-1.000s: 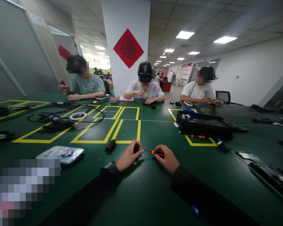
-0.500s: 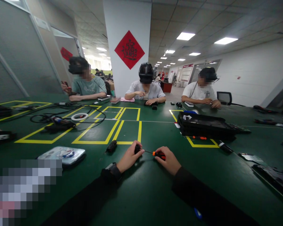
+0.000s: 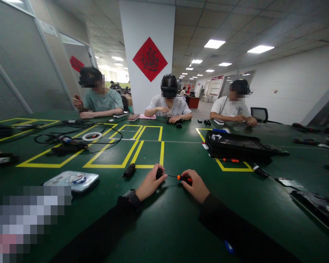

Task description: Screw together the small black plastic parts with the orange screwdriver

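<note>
My right hand (image 3: 195, 184) is closed round the black-and-orange handle of a screwdriver (image 3: 186, 179). Its thin shaft points left, toward my left hand (image 3: 151, 182). Between the left thumb and fingers sits a small black part (image 3: 159, 173), mostly covered, so its kind does not show. The shaft's tip meets or nearly meets this part; I cannot tell which. On the green table (image 3: 164, 226), just left of my left hand, lies another small black object (image 3: 129, 170).
A clear-lidded case (image 3: 72, 180) lies to the left, with tangled black cables (image 3: 71, 140) behind it. To the right are a black tray-like housing (image 3: 234, 146), an orange-handled tool (image 3: 230, 160) and a long dark device (image 3: 315, 208). Three people sit across the table.
Both hands stay nearly in place. The fingers of my right hand have shifted slightly on the screwdriver handle, and the view has moved a little.
</note>
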The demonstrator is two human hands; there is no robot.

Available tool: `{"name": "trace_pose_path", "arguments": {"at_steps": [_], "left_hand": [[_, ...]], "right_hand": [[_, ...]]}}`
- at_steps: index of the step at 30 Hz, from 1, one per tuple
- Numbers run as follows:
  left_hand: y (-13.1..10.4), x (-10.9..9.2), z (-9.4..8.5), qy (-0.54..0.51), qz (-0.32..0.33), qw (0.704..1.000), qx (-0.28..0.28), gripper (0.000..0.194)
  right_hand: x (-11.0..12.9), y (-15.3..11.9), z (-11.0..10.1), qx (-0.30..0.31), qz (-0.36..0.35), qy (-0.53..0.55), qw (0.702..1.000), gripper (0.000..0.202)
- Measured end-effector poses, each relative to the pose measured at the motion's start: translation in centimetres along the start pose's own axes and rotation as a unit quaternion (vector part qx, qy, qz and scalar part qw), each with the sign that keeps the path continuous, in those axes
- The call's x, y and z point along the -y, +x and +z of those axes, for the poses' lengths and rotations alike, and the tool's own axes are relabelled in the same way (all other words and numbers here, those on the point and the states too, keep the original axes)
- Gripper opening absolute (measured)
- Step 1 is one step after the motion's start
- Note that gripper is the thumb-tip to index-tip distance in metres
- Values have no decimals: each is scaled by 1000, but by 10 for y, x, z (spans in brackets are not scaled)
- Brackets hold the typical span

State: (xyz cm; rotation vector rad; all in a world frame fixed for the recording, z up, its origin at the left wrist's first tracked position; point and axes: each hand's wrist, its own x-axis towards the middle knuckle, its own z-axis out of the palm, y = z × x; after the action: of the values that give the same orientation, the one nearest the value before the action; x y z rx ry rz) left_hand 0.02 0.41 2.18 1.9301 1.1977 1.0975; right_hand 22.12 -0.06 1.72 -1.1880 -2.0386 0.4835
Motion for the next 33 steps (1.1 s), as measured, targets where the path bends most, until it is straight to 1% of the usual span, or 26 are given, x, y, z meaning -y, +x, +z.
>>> {"name": "trace_pose_path", "arguments": {"at_steps": [3, 6, 9, 13, 17, 22, 27, 31, 33], "left_hand": [[0, 2, 0, 5, 0, 1000, 0, 18], [1, 1, 0, 5, 3, 1000, 2, 17], [0, 0, -1, 2, 2, 1000, 2, 18], [1, 0, -1, 8, 1, 1000, 0, 16], [1, 0, 0, 10, 3, 1000, 2, 16], [1, 1, 0, 9, -3, 1000, -2, 18], [1, 2, 0, -2, 3, 1000, 1, 18], [1, 1, -1, 4, 3, 1000, 1, 17], [1, 0, -1, 10, 3, 1000, 0, 17]], "right_hand": [[-1, 1, 0, 10, 0, -4, 1000, 18], [-1, 2, -1, 24, -17, -1, 1000, 14], [-1, 3, -2, 19, -28, 12, 999, 12], [-1, 2, -1, 16, -19, 24, 999, 17], [-2, 2, 0, 9, -4, 10, 1000, 23], [-3, 3, -1, 25, -34, 15, 999, 13], [-6, 4, -1, 16, -31, 21, 999, 22], [-12, 8, -3, 24, -30, -9, 999, 13], [-13, 8, -4, 36, -41, -13, 998, 15]]}}
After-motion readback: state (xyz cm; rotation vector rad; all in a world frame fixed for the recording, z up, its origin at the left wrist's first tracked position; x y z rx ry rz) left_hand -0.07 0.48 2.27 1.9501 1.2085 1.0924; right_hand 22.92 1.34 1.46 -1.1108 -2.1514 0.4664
